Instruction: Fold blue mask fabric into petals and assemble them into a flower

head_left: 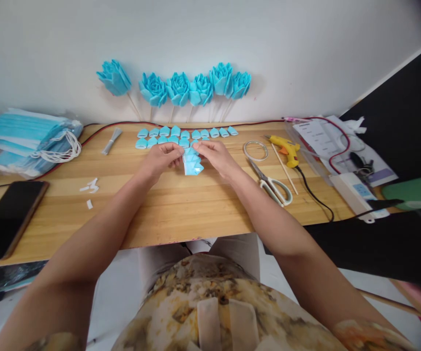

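Between my two hands is a light blue folded fabric piece [191, 165] with pointed, overlapping edges. My left hand [164, 160] pinches it at its upper left with thumb and fingertips. At its upper right, the thumb and fingers of my right hand [215, 156] close on its edge. Just beyond my fingers, two rows of small folded blue petals [164, 131] lie on the wooden table [188, 209]; my hands and the piece partly cover the nearer row.
Several blue fabric flowers [178, 89] on sticks lean against the wall. To the left are blue face masks [23, 131], a bundle of ties [111, 141], white scraps [92, 185] and a phone [9, 219]. Right are scissors [269, 184], tape [255, 150], a yellow glue gun [286, 148] and a power strip [356, 192].
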A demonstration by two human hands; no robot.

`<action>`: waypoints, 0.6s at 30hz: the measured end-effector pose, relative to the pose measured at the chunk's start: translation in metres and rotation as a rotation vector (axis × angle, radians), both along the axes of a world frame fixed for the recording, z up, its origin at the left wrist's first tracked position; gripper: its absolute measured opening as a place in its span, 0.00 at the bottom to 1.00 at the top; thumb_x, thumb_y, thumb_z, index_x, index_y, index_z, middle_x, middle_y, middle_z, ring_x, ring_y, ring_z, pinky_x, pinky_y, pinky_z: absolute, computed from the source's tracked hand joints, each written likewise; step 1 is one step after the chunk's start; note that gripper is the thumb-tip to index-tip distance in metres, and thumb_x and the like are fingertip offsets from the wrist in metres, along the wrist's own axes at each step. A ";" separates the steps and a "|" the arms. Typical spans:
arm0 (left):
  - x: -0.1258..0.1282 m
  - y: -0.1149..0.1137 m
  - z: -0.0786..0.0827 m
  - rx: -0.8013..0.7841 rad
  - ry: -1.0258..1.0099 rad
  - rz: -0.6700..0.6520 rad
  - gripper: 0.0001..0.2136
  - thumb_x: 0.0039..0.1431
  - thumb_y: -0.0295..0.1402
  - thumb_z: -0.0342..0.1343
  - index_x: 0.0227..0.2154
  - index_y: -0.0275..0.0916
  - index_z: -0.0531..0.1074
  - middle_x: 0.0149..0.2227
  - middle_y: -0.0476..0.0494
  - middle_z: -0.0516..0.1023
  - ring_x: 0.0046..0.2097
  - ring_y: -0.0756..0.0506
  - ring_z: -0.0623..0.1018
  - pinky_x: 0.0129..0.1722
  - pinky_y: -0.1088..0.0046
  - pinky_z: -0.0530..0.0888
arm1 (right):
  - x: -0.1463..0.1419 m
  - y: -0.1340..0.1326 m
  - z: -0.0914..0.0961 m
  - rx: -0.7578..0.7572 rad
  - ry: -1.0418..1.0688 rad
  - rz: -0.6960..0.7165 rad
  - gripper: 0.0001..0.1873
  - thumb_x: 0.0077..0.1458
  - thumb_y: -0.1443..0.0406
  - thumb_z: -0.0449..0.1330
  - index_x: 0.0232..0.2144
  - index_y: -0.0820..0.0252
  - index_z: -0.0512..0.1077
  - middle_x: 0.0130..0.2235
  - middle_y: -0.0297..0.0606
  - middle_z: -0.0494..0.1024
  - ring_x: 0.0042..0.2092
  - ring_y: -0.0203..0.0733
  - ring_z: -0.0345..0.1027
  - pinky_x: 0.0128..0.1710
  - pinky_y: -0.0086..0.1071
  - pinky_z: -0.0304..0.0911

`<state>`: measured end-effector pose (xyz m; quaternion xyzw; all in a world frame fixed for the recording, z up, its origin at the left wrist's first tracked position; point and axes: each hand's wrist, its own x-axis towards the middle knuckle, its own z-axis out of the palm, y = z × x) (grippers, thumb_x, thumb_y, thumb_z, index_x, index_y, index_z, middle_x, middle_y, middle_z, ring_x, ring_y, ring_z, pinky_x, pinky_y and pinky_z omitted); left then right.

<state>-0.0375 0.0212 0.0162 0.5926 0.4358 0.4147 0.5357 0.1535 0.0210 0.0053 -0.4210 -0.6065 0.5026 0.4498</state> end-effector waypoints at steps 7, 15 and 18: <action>0.003 -0.003 0.002 0.036 -0.023 -0.035 0.11 0.46 0.39 0.67 0.23 0.37 0.75 0.21 0.51 0.72 0.25 0.52 0.69 0.28 0.74 0.67 | -0.001 -0.002 0.004 0.041 -0.041 0.030 0.11 0.49 0.58 0.63 0.25 0.60 0.73 0.27 0.30 0.70 0.32 0.33 0.59 0.36 0.30 0.56; 0.001 0.003 -0.011 -0.008 -0.188 -0.093 0.12 0.50 0.42 0.67 0.27 0.39 0.76 0.24 0.50 0.74 0.27 0.51 0.72 0.32 0.73 0.71 | -0.001 -0.002 0.003 -0.017 0.091 0.053 0.12 0.49 0.56 0.64 0.27 0.59 0.73 0.27 0.29 0.70 0.31 0.33 0.60 0.36 0.30 0.58; 0.000 0.002 -0.010 0.005 -0.159 -0.093 0.15 0.53 0.46 0.64 0.27 0.38 0.75 0.24 0.48 0.75 0.27 0.51 0.73 0.31 0.73 0.71 | -0.001 0.000 0.002 0.022 0.069 -0.013 0.13 0.48 0.55 0.64 0.28 0.59 0.74 0.28 0.31 0.72 0.33 0.35 0.62 0.38 0.31 0.60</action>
